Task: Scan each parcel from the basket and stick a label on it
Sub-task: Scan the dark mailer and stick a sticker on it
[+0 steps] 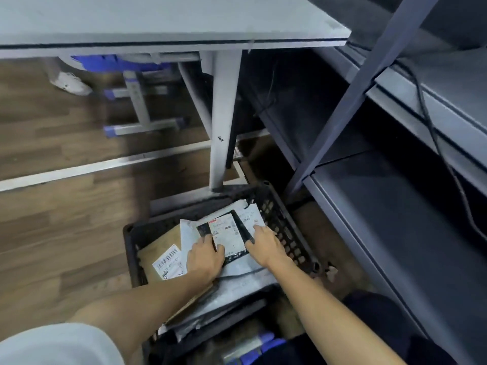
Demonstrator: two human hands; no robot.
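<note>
Both hands are down in the black slatted plastic basket (pixel 284 227), on the small black poly-mailer parcel with a white label (pixel 228 237). The left hand (pixel 204 259) pinches its near-left edge and the right hand (pixel 266 246) lies with straight fingers on its right edge. The parcel's long axis runs away from the person, between the two grips, so it looks like a straight lift up.

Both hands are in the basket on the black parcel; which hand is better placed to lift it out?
Probably the left hand: it grips the near edge of the black parcel, while the right hand only rests on its far side.

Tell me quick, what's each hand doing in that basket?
Left hand: grips the near edge of the black parcel.
Right hand: fingers down on the same parcel's right side; whether it grips cannot be told.
</note>
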